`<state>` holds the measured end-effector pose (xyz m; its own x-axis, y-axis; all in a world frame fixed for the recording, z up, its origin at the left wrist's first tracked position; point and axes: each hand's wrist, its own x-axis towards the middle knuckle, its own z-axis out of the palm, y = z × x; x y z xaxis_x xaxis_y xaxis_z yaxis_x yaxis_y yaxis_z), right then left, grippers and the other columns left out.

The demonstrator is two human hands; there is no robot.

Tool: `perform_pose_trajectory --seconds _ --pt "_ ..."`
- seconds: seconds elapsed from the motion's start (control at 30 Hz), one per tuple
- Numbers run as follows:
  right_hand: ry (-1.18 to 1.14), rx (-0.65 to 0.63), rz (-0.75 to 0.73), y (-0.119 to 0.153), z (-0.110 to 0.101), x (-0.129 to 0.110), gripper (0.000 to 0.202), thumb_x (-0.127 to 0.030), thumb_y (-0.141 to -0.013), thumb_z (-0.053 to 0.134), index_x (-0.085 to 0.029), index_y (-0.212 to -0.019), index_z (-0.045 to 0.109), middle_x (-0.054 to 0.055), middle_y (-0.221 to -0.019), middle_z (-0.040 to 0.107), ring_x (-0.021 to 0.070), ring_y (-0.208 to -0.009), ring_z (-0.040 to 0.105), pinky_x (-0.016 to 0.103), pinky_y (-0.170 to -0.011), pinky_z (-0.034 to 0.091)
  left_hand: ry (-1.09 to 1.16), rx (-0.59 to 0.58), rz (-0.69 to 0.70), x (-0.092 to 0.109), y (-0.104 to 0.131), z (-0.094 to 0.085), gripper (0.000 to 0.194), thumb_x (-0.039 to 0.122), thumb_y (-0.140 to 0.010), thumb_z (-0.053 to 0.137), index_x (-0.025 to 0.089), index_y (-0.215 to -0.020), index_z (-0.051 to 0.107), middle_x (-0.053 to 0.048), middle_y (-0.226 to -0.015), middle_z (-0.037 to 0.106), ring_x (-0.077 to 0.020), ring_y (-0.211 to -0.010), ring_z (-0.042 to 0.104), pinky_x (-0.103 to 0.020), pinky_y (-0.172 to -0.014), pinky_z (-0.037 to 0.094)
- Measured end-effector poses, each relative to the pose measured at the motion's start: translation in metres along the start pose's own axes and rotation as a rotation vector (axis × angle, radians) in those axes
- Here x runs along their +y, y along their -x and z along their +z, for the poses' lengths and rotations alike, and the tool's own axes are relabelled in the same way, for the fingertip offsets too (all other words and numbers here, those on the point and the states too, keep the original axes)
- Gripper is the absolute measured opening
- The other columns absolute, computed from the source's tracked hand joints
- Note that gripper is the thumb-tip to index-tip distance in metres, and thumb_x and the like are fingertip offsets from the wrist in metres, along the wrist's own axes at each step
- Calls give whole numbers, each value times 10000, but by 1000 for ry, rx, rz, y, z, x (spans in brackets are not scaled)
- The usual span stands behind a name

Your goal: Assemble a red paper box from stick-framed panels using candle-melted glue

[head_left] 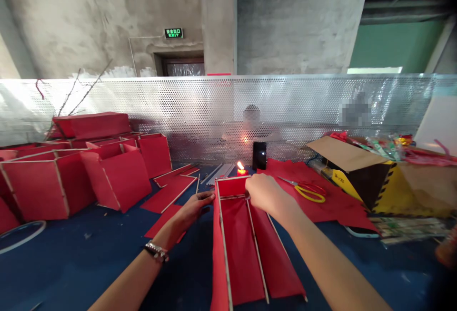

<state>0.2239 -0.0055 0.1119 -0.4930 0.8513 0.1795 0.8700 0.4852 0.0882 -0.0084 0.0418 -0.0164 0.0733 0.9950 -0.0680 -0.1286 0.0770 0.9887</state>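
Observation:
In front of me stands a long red box, its red sheets fixed to thin pale sticks, one end pointing away from me. My right hand is closed on the far right corner of this box, with its fingertips partly hidden. My left hand, wearing a bracelet, has its fingers stretched out against the box's left side near the far end. Just beyond the box burns a small candle. A black phone stands upright beside the candle.
Several finished-looking red boxes crowd the left side. Flat red pieces with sticks lie beside my left hand. On the right, yellow-handled scissors rest on red sheeting, near an open carton. A perforated metal panel borders the back.

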Motion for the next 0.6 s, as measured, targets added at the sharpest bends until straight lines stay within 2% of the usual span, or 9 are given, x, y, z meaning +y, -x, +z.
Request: perform_pose_trajectory --seconds 0.1,0.17,0.23,0.33,0.4,0.5,0.53,0.6 --pt "-144 -17 -30 10 -11 18 273 -68 -669 521 -178 -835 706 94 -737 676 172 -651 603 253 -535 347 -38 -24 7 4 1 -4 401 375 -573 776 186 -916 689 -50 -873 682 -150 -740 591 -242 -665 386" --pt "-290 -56 -36 18 -21 33 238 -164 -730 514 -211 -886 687 48 -658 664 147 -599 590 247 -532 353 -91 -59 29 7 4 -6 404 395 -608 750 187 -947 676 -62 -942 673 -154 -780 589 -241 -674 389" --pt "-410 -123 -15 25 -30 50 236 -239 -797 443 -195 -870 662 33 -601 650 131 -535 575 251 -523 362 -152 -89 53 12 8 -6 401 413 -639 724 183 -961 663 -70 -989 661 -155 -809 584 -237 -676 390" --pt "-464 -142 123 30 -30 73 279 -282 -850 350 -165 -773 590 52 -617 658 122 -498 570 261 -521 368 -283 -143 83 19 15 -5 380 414 -692 676 175 -987 651 -81 -1028 655 -167 -849 581 -247 -700 401" --pt "-458 -128 221 31 -16 82 291 -311 -872 312 -170 -752 538 52 -606 651 119 -474 557 265 -512 358 -393 -184 122 22 17 -6 350 380 -716 650 173 -998 656 -87 -1066 653 -196 -922 579 -277 -773 412" --pt "-399 -40 327 37 24 84 246 -365 -876 332 -180 -811 481 54 -646 639 120 -473 544 264 -483 324 -521 -231 177 24 14 -9 308 278 -685 651 164 -970 673 -90 -1061 667 -240 -990 578 -331 -877 406" --pt "-419 -36 344 41 39 82 229 -381 -869 353 -182 -830 460 57 -667 633 123 -489 547 259 -470 316 -545 -252 191 23 12 -11 301 242 -669 646 162 -958 677 -87 -1042 677 -247 -986 585 -342 -887 408" --pt "-566 -113 390 53 69 74 221 -417 -857 369 -197 -853 398 44 -685 612 127 -485 541 250 -433 320 -563 -313 219 21 9 -13 307 182 -655 610 162 -953 681 -76 -1020 688 -251 -974 597 -353 -891 417"
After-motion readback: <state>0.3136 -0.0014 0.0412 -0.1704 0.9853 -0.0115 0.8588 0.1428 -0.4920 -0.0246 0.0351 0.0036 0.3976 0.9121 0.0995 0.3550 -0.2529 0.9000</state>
